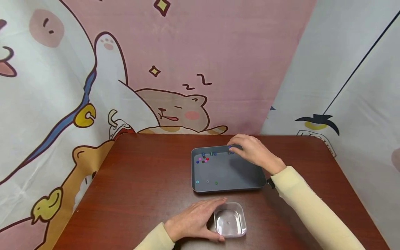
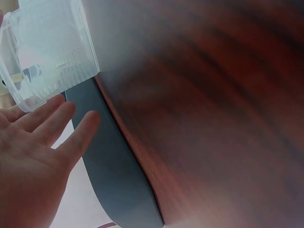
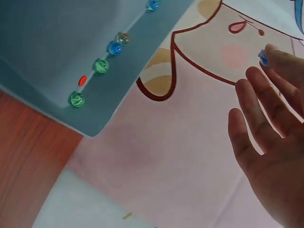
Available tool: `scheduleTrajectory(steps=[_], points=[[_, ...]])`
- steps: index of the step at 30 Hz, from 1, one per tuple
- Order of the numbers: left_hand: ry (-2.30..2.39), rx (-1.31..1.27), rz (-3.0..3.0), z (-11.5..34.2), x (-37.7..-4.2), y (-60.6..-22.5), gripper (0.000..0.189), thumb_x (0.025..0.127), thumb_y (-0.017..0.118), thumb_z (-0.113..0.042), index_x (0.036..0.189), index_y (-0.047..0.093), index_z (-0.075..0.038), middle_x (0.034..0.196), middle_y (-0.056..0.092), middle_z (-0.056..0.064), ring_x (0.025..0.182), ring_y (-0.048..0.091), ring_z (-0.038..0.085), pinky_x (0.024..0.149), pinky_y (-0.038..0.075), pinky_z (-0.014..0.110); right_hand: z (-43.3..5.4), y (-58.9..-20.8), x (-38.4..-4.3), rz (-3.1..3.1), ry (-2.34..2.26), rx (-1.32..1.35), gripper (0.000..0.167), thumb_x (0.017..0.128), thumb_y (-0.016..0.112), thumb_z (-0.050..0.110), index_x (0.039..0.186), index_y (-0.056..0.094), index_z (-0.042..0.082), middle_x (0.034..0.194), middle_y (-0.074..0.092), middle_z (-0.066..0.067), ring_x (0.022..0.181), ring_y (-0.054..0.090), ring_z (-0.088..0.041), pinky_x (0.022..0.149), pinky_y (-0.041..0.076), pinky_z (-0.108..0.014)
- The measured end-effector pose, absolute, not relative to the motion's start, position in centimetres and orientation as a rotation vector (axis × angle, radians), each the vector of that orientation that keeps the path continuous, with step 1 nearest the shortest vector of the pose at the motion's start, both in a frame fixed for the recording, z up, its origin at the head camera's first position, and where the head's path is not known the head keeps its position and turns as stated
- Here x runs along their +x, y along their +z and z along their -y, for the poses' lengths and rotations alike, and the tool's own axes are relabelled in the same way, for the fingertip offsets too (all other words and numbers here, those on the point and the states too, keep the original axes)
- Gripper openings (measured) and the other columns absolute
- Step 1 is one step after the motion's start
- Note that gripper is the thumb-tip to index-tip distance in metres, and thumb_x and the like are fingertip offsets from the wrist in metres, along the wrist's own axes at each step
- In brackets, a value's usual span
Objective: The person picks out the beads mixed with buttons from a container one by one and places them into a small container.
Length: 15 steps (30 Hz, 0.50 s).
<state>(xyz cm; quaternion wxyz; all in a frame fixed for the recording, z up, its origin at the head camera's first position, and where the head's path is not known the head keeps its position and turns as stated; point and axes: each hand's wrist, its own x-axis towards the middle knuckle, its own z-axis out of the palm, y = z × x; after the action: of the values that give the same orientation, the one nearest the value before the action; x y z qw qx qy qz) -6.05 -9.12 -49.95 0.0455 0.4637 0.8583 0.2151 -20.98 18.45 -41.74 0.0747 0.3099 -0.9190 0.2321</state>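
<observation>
My right hand (image 1: 250, 149) is over the far right part of a grey tray (image 1: 231, 173). Between its thumb and fingertip it pinches a blue glass marble (image 3: 263, 57), above the tray's back rim. Other marbles lie along the tray's back wall, among them a green marble (image 3: 100, 66) and a blue marble (image 3: 115, 47). My left hand (image 1: 195, 218) holds a clear plastic box (image 1: 230, 220) from the left, thumb at its front corner and fingertips at its back corner. Its other fingers stretch out beside the box. No contents show inside the box.
Small coloured beads, including a red bead (image 1: 207, 159), lie at the tray's back left; a light blue ring-shaped bead (image 1: 197, 182) and a green bead (image 1: 216, 182) are near its front. The brown wooden table (image 1: 150, 173) meets a cartoon-printed cloth (image 1: 225, 69) behind.
</observation>
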Motion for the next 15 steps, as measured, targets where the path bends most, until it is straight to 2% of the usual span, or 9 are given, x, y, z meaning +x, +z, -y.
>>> scheduleTrajectory(steps=[15], points=[[0.68, 1.446, -2.629, 9.2, -6.1, -50.1, 0.104, 0.083, 0.074, -0.07, 0.158, 0.037, -0.008, 0.157, 0.048, 0.004, 0.141, 0.049, 0.015, 0.114, 0.04, 0.03, -20.7, -41.4, -16.0, 2.628, 0.782, 0.923, 0.022, 0.092, 0.08, 0.018, 0.114, 0.078, 0.016, 0.12, 0.07, 0.003, 0.111, 0.067, -0.018, 0.088, 0.056, -0.044]])
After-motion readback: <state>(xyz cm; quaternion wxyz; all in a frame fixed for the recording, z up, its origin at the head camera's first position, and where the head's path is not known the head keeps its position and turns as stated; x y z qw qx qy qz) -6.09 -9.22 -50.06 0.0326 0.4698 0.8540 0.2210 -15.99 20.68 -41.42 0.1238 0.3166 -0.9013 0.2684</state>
